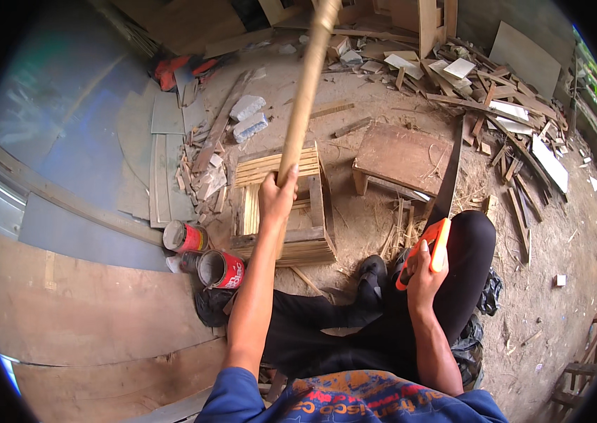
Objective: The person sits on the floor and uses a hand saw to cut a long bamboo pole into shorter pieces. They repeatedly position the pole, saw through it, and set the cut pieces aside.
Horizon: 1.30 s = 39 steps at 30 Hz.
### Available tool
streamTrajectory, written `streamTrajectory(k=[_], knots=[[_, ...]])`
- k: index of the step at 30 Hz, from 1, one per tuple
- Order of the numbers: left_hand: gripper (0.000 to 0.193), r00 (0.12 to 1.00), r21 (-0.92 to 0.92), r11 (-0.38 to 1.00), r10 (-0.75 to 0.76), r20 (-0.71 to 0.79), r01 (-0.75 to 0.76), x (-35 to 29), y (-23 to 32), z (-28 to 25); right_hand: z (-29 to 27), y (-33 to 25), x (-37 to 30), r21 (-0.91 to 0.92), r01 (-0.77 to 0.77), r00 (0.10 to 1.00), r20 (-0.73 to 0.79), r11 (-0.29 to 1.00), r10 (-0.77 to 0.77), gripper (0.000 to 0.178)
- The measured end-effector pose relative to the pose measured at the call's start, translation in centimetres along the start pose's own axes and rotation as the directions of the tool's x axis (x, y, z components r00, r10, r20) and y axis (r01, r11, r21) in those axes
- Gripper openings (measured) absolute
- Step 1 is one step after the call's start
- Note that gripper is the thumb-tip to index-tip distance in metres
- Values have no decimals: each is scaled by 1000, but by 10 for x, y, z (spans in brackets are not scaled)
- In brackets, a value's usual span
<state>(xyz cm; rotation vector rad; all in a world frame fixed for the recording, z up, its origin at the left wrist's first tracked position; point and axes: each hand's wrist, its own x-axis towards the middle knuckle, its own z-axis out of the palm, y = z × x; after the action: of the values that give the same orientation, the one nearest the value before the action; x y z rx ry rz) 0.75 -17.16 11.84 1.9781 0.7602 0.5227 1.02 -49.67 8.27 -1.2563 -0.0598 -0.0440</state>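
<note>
Here, the left hand (pixel 277 192) grips a pole (pixel 305 92) above the crate (pixel 284 211), the right hand (pixel 421 271) clasps a handsaw (pixel 443 204), likely readying a cut.

Beside the right hand's (pixel 421 271) fingers, the saw's handle (pixel 433 248) looks glossy orange plastic; the pole (pixel 303 99) above the left hand's (pixel 277 194) fingers seems smooth, matt wood.
</note>
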Motion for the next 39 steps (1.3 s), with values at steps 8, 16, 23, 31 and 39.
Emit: streamTrajectory(k=[8, 16, 23, 31, 39], knots=[[36, 953, -673, 738, 236, 192, -48, -5, 36, 46, -3, -4, -2, 51, -13, 1000, 0, 999, 13, 14], [52, 943, -877, 460, -332, -24, 140, -5, 33, 150, -8, -6, -5, 31, 53, 998, 18, 998, -54, 6], [59, 856, -955, 293, -505, -112, 47, 19, 44, 207, -18, 5, -14, -173, 111, 986, 142, 979, -87, 9], [37, 850, -845, 425, -524, 63, 325, 33, 4, 219, -11, 12, -2, -444, 227, 951, 293, 867, -99, 10], [29, 963, 19, 963, 267, 49, -268, 27, -32, 91, -9, 16, 3, -611, 205, 927, 371, 765, 48, 22]])
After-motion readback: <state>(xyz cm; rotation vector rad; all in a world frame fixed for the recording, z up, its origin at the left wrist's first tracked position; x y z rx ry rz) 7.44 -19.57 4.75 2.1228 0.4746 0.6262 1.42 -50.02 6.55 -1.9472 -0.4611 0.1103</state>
